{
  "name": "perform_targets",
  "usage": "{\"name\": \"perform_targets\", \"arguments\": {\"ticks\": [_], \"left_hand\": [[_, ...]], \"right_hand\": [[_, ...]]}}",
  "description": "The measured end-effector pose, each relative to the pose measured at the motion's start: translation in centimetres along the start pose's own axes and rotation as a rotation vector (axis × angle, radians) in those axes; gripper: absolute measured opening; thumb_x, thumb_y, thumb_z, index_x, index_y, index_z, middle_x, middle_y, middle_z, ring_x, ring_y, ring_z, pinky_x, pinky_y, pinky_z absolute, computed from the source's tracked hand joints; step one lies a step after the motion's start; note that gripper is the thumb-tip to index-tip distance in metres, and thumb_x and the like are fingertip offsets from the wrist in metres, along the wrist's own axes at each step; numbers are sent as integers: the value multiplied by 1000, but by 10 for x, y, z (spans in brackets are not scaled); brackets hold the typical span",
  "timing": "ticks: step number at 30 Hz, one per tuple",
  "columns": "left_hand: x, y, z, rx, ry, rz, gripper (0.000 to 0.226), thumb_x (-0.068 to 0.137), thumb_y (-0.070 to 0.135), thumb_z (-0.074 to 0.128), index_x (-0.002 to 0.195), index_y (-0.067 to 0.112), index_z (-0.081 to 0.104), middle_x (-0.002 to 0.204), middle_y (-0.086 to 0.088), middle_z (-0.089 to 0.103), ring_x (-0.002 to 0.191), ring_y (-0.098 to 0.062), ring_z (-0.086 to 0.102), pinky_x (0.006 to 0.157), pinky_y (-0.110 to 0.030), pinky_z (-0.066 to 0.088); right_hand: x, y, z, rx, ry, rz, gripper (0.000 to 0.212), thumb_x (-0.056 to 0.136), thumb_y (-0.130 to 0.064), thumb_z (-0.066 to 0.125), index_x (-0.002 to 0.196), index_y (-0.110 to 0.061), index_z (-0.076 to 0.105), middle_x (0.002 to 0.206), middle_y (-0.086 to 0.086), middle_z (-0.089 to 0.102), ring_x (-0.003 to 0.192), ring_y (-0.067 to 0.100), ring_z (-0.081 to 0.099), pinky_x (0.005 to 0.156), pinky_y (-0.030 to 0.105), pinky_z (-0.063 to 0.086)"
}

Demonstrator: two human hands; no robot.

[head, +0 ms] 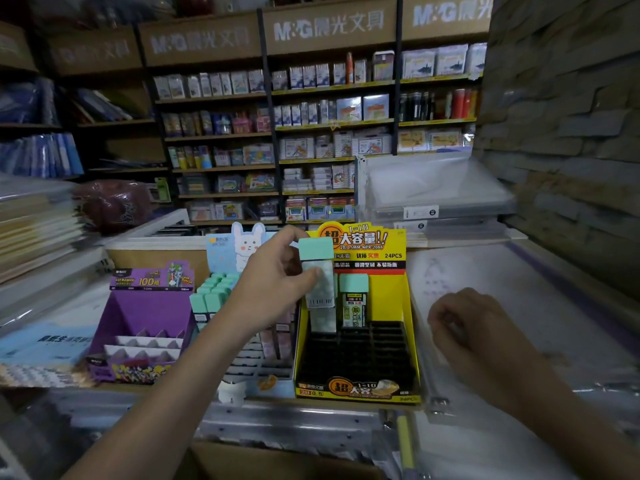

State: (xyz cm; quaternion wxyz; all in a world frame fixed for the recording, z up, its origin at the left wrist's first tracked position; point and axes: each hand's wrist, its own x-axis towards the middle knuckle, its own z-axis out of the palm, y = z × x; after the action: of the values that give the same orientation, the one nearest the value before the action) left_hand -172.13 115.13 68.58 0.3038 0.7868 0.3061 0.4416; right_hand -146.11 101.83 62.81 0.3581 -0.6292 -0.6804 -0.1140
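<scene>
My left hand (277, 282) pinches a mint-capped pencil-lead case (318, 271) and holds it upright above the back row of the yellow display box (410, 327). One more mint-capped case (354, 299) stands in that box's back row, beside a pale case under the held one. The black grid of slots (360, 351) in front holds nothing. My right hand (464, 327) hovers to the right of the box with its fingers curled inward, and nothing shows in it.
A blue bunny display box (235, 251) with several mint-capped cases (211, 292) stands left of the yellow box. Further left is a purple tiered box (145, 313). Clear plastic folders (519, 306) lie at right, stacked books at left, stocked shelves behind.
</scene>
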Motion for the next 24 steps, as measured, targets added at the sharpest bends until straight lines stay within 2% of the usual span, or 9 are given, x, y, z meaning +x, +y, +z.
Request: {"name": "perform_targets", "arguments": {"ticks": [3, 9, 11, 13, 15, 18, 21, 24], "left_hand": [[5, -5, 0, 101, -67, 38, 25, 94, 10, 70, 107, 26, 55, 82, -8, 70, 67, -28, 57, 68, -51, 52], [9, -13, 0, 290, -108, 49, 14, 91, 14, 74, 98, 23, 66, 90, -4, 66, 80, -25, 64, 76, -47, 55], [10, -16, 1, 353, -118, 57, 13, 91, 17, 75, 98, 24, 67, 91, 1, 63, 80, -17, 61, 74, -37, 53], [9, -19, 0, 379, -132, 57, 13, 92, 18, 74, 99, 27, 66, 85, 9, 61, 73, -6, 58, 67, -21, 47], [9, -19, -1, 376, -156, 55, 15, 93, 18, 73, 102, 28, 67, 82, 12, 63, 68, -3, 57, 62, -13, 43], [9, -17, -6, 364, -208, 54, 20, 95, 17, 70, 111, 29, 66, 94, 12, 65, 68, -5, 57, 63, -14, 43], [7, -15, -9, 355, -234, 50, 20, 97, 14, 68, 112, 27, 66, 86, 21, 63, 71, 3, 60, 64, -11, 42], [6, -14, -12, 352, -244, 45, 16, 98, 15, 66, 110, 25, 66, 88, 19, 65, 80, 1, 64, 68, -17, 46]], "right_hand": [[-3, 2, 2, 19, 13, 15, 20, 85, -12, 66, 79, -28, 56, 78, -16, 50, 76, 10, 49, 68, 34, 45], [-7, 1, 2, 46, 14, 51, 11, 88, -19, 61, 82, -28, 57, 82, -17, 51, 81, 9, 47, 68, 27, 41], [-7, 1, 2, 48, 7, 57, 11, 88, -20, 60, 83, -28, 56, 82, -17, 50, 82, 9, 47, 68, 29, 42], [-7, 1, 2, 44, 5, 55, 11, 89, -20, 60, 83, -28, 55, 83, -17, 50, 82, 9, 47, 68, 31, 43], [-7, 0, 1, 48, 5, 62, 10, 89, -21, 59, 83, -29, 55, 83, -17, 50, 83, 7, 47, 68, 29, 43], [-8, -1, 1, 46, 0, 61, 10, 88, -21, 60, 83, -28, 56, 83, -16, 51, 83, 8, 47, 68, 27, 42], [-8, -1, 1, 40, -8, 60, 9, 88, -22, 59, 83, -28, 56, 83, -16, 50, 83, 6, 47, 67, 22, 40], [-8, -1, 0, 40, -6, 63, 9, 88, -22, 58, 83, -28, 56, 83, -16, 50, 83, 7, 47, 67, 25, 41]]}}
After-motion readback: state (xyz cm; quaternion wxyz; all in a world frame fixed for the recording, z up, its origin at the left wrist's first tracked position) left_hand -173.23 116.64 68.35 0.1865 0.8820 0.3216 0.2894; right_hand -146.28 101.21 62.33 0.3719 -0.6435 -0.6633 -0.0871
